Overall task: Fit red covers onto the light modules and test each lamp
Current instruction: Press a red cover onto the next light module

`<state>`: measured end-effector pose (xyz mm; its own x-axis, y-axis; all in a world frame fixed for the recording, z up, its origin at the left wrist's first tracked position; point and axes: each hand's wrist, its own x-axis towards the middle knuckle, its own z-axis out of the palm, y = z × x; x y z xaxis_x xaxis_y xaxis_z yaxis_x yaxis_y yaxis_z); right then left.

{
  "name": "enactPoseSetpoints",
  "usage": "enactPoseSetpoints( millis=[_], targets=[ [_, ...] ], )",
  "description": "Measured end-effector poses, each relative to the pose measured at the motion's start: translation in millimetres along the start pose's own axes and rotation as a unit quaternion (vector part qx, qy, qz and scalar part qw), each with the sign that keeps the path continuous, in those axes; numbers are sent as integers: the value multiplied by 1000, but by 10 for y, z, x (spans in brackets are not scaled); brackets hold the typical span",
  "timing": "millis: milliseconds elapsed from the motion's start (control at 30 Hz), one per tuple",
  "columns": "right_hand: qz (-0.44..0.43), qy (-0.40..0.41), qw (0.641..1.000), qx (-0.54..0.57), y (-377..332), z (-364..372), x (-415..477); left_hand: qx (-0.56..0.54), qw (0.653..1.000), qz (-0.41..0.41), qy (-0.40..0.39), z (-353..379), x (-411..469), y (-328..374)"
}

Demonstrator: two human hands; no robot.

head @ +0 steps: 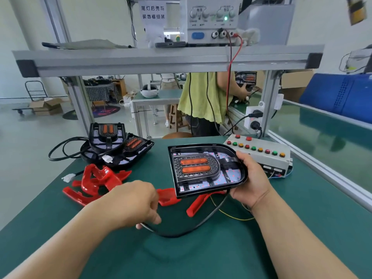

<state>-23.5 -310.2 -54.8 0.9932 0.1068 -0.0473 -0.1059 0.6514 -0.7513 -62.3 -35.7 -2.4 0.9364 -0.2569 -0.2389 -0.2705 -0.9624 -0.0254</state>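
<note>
Light module (203, 170) with two orange lamp bars sits just right of centre, lifted off the green mat (201, 258) and tilted toward the camera. The right hand (251, 182) grips its 3 o'clock edge, with the thumb curled over the black rim and the fingers hidden beneath. From the module's 5 o'clock corner a black cable (187, 230) loops down across the mat to 7 o'clock. There the left hand (136, 204) pinches it between curled fingers and thumb, knuckles up. A thin yellow wire (233, 217) trails beside the cable, under the right wrist. One red cover (197, 204) lies on the mat, partly under the module's lower edge. A heap of red covers (96, 178) lies at 9 o'clock of the module. Two other modules (116, 146) are stacked at 10 o'clock. A grey button box (265, 156) stands at 2 o'clock, and a power supply (213, 19) sits on the shelf at 12 o'clock.
</note>
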Motion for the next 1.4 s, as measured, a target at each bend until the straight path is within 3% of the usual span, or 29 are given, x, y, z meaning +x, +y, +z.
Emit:
enactPoseSetpoints(
  millis=[100,233,400,600,733,833,967,1033,1100,1267,1400],
  targets=[
    [7,-3,1000,-16,22,23,-8,37,995,-34,87,-13,135,-56],
    [6,3,1000,-24,27,39,-21,-69,995,-34,57,10,347,-209],
    [2,8,1000,-27,19,28,-37,-73,996,-9,54,108,486,-271],
    [-3,10,999,-40,1,29,-33,-28,991,-8,133,206,514,-263],
    [-10,30,999,-18,-26,-13,-34,-127,980,-20,152,236,522,-327],
    [-25,46,999,-6,-54,-35,-47,-294,937,-7,186,247,521,-349],
    [-13,55,998,-31,-19,13,-51,-526,790,0,314,146,451,-296],
    [-4,57,997,-46,28,65,-38,-542,753,18,372,87,403,-271],
    [-1,58,996,-63,77,137,-28,-519,757,69,390,49,325,-235],
    [-2,61,992,-114,185,259,-16,-371,849,184,329,58,166,5],
    [1,51,989,-141,231,308,-34,-270,885,227,304,64,124,144]
  ],
)
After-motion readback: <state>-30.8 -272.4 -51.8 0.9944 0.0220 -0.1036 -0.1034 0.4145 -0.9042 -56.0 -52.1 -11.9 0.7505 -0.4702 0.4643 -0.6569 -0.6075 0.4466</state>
